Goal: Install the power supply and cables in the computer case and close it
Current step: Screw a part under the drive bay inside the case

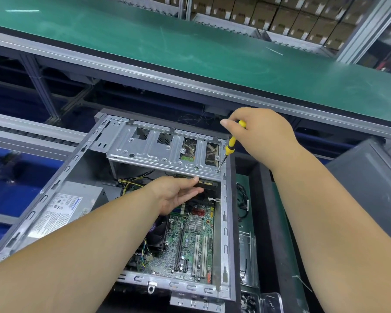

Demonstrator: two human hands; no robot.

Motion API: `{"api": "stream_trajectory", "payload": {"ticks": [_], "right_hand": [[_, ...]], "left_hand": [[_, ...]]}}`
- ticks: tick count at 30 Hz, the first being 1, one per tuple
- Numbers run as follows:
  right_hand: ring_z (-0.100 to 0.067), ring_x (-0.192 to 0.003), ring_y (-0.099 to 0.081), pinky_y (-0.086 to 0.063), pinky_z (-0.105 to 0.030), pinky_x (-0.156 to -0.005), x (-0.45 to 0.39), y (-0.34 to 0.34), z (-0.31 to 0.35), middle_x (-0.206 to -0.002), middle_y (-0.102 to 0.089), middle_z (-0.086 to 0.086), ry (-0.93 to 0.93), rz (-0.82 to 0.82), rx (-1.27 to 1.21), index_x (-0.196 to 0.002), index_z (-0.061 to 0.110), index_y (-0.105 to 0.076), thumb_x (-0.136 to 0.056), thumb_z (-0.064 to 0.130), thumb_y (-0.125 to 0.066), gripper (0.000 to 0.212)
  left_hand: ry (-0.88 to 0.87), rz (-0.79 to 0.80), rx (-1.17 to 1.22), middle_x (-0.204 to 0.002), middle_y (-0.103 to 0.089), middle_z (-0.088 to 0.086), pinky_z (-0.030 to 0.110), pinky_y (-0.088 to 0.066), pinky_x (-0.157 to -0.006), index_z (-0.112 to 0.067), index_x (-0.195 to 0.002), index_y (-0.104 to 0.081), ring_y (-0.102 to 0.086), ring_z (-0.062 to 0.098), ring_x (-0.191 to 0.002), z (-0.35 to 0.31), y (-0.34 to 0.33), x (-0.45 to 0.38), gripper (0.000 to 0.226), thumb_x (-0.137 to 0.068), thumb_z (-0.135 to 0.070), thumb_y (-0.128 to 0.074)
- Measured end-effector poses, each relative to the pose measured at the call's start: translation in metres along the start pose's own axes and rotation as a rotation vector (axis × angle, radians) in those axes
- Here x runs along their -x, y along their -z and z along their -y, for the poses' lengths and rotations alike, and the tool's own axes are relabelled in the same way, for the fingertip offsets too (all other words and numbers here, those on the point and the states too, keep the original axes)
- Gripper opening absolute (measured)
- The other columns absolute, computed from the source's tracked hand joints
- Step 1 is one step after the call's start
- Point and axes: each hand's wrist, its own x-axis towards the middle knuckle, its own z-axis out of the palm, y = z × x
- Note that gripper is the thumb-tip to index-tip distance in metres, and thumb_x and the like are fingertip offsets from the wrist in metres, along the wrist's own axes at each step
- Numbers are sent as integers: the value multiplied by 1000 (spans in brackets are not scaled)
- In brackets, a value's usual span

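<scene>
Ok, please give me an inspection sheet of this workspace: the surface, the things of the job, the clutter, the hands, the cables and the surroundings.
Surface: the open computer case lies on its side on a dark bench.
Job's things: power supply sits inside at the left; motherboard exposed; drive cage across the top.
Clutter: loose black cable and a metal bracket right of the case.
Hands: right hand grips a yellow screwdriver, tip at a screw on the cage; left hand reaches under the cage, fingers straight.
Cables: yellow and black wires beside the power supply.
Surroundings: green conveyor belt behind; stacked cartons beyond it.
</scene>
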Motion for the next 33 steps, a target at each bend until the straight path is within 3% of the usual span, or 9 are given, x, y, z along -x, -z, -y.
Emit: {"api": "stream_trajectory", "payload": {"ticks": [2, 5, 7, 12, 17, 22, 27, 29, 33], "right_hand": [[-16, -79, -55, -37, -28, -57, 1, -1, 0, -80, -62, 12, 12, 25, -28, -96, 33, -63, -97, 54, -37, 33], [-17, -87, -53, -37, -28, -62, 2, 0, -1, -96, -62, 11, 25, 27, -109, -116, 33, -61, -91, 36, -46, 29], [-18, -85, -54, -36, -28, -61, 2, 0, -1, -91, -62, 11, 18, 6, -96, -120, 34, -58, -92, 36, -49, 29], [-13, -78, -57, -40, -26, -57, 2, -1, 1, -77, -63, 13, -15, 24, -19, -92, 35, -64, -92, 55, -44, 28], [-18, -84, -52, -35, -26, -58, 4, -1, -1, -87, -56, 11, -9, 12, -107, -119, 34, -58, -90, 35, -51, 31], [-10, -77, -58, -44, -28, -59, 4, -1, 3, -74, -67, 14, -37, 30, -4, -92, 35, -63, -95, 56, -41, 31], [-17, -85, -55, -39, -30, -64, 7, -1, 2, -93, -65, 11, -4, 30, -108, -118, 35, -57, -91, 36, -46, 30], [-17, -81, -55, -38, -29, -61, 7, -1, 2, -86, -64, 11, -16, 5, -61, -110, 35, -61, -95, 42, -47, 22], [-14, -72, -55, -40, -28, -57, 6, 0, 3, -73, -61, 8, -16, 29, 7, -85, 31, -61, -94, 60, -38, 38]], "left_hand": [[3, 1, 3, -90, -73, 22, 28, -60, -71, 8, -102, -60, -73, 27, -88, 0, 0, 0, 29, -78, -1, -73], [5, 3, -1, -90, -73, 21, 26, -60, -68, 8, -102, -60, -73, 26, -87, 0, 1, 0, 27, -79, -1, -73], [8, 6, 0, -90, -73, 21, 25, -60, -66, 8, -101, -61, -73, 26, -87, 0, 1, -1, 26, -80, -1, -72], [4, 7, 7, -90, -73, 22, 22, -59, -59, 8, -100, -61, -74, 26, -85, 1, 0, -1, 25, -80, -1, -72], [10, 10, 9, -89, -73, 22, 22, -59, -60, 8, -100, -61, -73, 26, -87, 0, 1, -1, 26, -79, -1, -73], [7, 8, -1, -89, -73, 21, 22, -58, -59, 8, -99, -62, -73, 26, -87, 1, 1, -1, 28, -76, -2, -74], [9, 5, 1, -93, -73, 22, 23, -59, -61, 8, -100, -62, -73, 26, -87, 0, 1, -1, 26, -79, -1, -73], [9, 5, 3, -93, -73, 22, 23, -59, -61, 8, -100, -62, -73, 26, -87, 0, 1, 0, 27, -78, -2, -73], [12, 7, -1, -92, -73, 22, 23, -59, -62, 8, -100, -62, -73, 26, -87, 0, 1, 0, 28, -77, -2, -74]]}}
